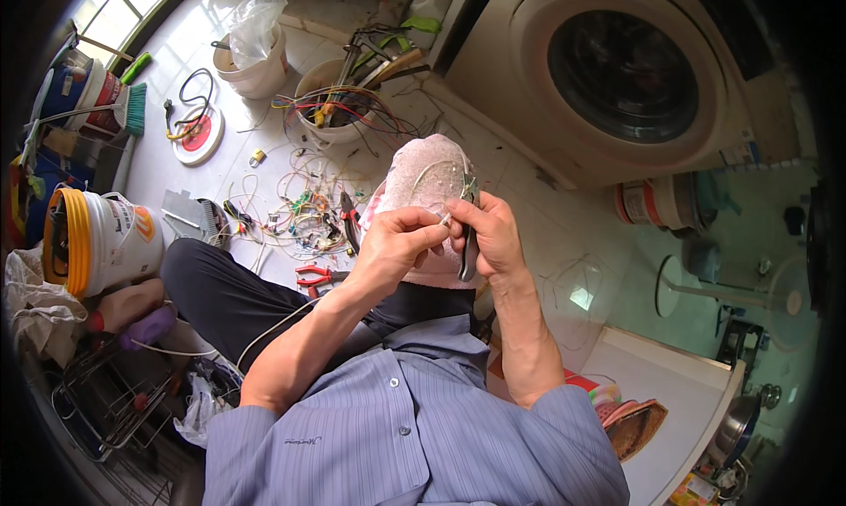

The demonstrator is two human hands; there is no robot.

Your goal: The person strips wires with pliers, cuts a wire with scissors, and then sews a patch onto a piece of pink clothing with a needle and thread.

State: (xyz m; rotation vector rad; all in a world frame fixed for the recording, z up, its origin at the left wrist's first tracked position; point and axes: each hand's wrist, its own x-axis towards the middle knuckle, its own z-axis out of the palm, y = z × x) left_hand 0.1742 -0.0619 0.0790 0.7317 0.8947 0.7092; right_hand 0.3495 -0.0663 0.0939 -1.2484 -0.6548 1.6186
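In front of my chest, my left hand (404, 240) pinches the end of a thin white wire (445, 218) between thumb and finger. My right hand (492, 234) meets it there, its thumb and forefinger at the same wire. A dark-handled pair of pliers (468, 258) lies in the right palm, its jaws pointing away from me. Under both hands a pink towel (423, 176) covers my raised knee, with small wire scraps on it. Red-handled pliers (318, 276) and a second red-and-black pair (349, 216) lie on the floor left of the towel.
A tangle of cut wires (310, 209) spreads over the tiled floor (254, 126). Beyond it stands a bucket of tools and wires (330, 135), beside a white bucket (254, 76) holding a plastic bag. A washing machine (489, 96) stands ahead right; a white-and-yellow bucket (125, 242) is at left.
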